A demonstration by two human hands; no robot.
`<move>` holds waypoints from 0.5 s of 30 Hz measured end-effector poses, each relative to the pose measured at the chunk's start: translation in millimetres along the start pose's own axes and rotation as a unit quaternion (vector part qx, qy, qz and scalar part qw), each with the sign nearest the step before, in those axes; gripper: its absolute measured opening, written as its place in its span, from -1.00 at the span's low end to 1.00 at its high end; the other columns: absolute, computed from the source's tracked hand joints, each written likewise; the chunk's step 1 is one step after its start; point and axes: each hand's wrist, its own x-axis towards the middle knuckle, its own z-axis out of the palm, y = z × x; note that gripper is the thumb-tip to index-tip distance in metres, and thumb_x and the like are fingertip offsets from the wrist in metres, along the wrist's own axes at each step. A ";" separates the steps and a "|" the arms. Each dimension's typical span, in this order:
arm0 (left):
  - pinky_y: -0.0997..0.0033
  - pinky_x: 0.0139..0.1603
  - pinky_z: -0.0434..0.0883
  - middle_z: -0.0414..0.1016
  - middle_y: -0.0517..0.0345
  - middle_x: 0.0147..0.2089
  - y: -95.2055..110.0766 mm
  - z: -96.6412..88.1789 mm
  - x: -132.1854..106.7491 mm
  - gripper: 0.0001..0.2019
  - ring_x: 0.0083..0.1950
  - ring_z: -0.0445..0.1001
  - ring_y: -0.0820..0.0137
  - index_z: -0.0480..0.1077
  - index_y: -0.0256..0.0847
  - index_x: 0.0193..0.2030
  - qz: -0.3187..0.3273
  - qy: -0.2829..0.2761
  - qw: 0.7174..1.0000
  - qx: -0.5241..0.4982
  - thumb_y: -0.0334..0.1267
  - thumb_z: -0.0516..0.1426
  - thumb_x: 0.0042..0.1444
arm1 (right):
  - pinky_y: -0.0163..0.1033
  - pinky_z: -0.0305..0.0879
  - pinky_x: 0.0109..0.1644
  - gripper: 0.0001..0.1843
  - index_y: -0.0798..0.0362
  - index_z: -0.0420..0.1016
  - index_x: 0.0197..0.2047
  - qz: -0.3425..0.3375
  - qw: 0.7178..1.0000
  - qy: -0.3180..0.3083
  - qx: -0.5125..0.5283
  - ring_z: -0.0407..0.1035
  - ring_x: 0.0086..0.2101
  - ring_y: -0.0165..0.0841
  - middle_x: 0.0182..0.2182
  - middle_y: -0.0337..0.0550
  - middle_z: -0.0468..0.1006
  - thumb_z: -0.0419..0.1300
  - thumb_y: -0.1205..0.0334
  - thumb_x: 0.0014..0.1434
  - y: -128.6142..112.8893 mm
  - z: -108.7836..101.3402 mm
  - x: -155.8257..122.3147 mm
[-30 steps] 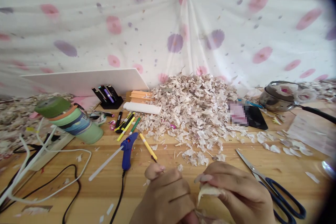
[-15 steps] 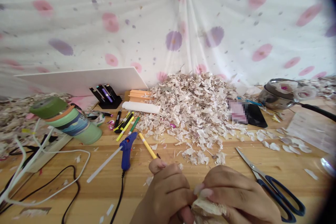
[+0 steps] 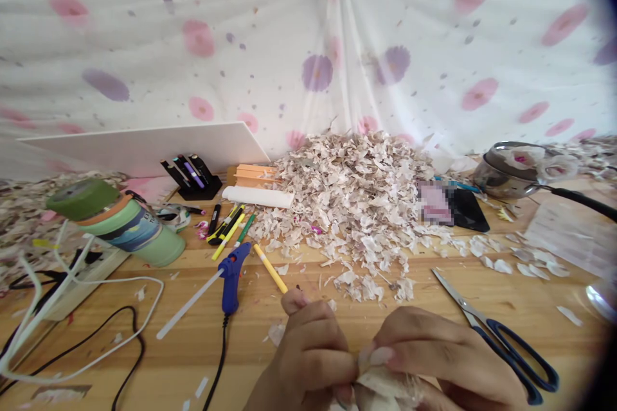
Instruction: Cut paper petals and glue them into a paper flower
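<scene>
Basically, a light wooden surface [image 3: 173, 356] is filling the lower view, scraps littering it; floral sheeting [image 3: 202, 70] is hanging across the back at twelve o'clock.

Counting: one pale petal-like piece [image 3: 385, 385] is sitting at five o'clock, the right grip [image 3: 429, 356] pinching it; the left grip [image 3: 313, 359] is resting curled closed at six, fingers meeting the piece's edge, contents hidden. One pair of scissors [image 3: 496, 334] is lying at four, beside the right grip. One blue glue gun [image 3: 232, 279] is lying at half past seven, one white stick [image 3: 190, 302] protruding. Two flowers [image 3: 523, 157] are topping one metal pot [image 3: 501, 180] at three. Loose markers are overlapping, at least five; one yellow marker [image 3: 270, 268] is pointing toward the left thumb.

Around: a big petal heap [image 3: 357, 205] is occupying mid-view, a black slab [image 3: 472, 209] lying by its three o'clock edge, partly pixelated. A green bottle [image 3: 130, 225] is leaning at nine, cables [image 3: 137, 334] looping at eight. Both hands are blocking much of the piece.
</scene>
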 end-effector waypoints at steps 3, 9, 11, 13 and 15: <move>0.18 -0.03 0.14 0.32 0.30 -0.57 -3.0 12.0 -1.9 -0.63 -0.46 0.30 0.45 0.35 -0.10 -0.48 -0.037 0.037 0.989 -0.141 -0.01 -0.02 0.28 | -0.20 0.44 -0.03 -0.65 -0.22 0.45 0.10 0.059 0.998 0.004 -0.018 0.49 -0.11 -0.21 -0.12 -0.11 0.60 0.21 0.22 0.25 1.9 -2.7 -11.0; 0.42 -0.41 0.21 0.20 0.30 -0.58 -0.8 26.3 7.5 -0.51 -0.51 0.15 0.49 0.16 -0.18 -0.61 -0.326 0.049 0.850 -0.411 0.14 0.25 -0.05 | -0.08 0.36 0.05 -0.54 -0.14 0.35 0.15 0.108 0.991 0.022 0.071 0.37 -0.05 -0.12 -0.08 -0.02 0.46 0.15 -0.08 0.23 14.9 -4.5 -18.3; 0.50 -0.53 0.12 0.17 0.32 -0.60 1.5 26.1 13.9 -0.50 -0.55 0.09 0.54 0.13 -0.18 -0.60 -0.352 0.044 0.834 -0.423 0.13 0.27 -0.08 | -0.16 0.37 -0.08 -0.62 -0.13 0.39 0.07 0.090 0.988 0.032 0.118 0.37 -0.18 -0.21 -0.20 -0.10 0.45 0.15 -0.07 0.23 24.4 -3.1 -12.6; 0.53 -0.53 0.13 0.16 0.33 -0.61 4.7 25.0 19.8 -0.50 -0.56 0.07 0.56 0.14 -0.20 -0.60 -0.368 0.037 0.822 -0.433 0.10 0.30 -0.12 | -0.22 0.33 -0.16 -0.75 -0.11 0.44 -0.06 0.069 0.987 0.025 0.141 0.35 -0.27 -0.29 -0.30 -0.17 0.45 0.22 0.01 0.22 34.9 -1.0 -6.6; 0.55 -0.52 0.13 0.13 0.35 -0.61 7.7 24.3 23.7 -0.50 -0.55 0.06 0.58 0.15 -0.21 -0.61 -0.375 0.033 0.815 -0.441 0.07 0.34 -0.17 | -0.24 0.30 -0.17 -0.84 -0.08 0.48 -0.17 0.050 0.989 0.000 0.142 0.36 -0.29 -0.32 -0.34 -0.20 0.46 0.27 0.08 0.20 43.3 1.6 -1.6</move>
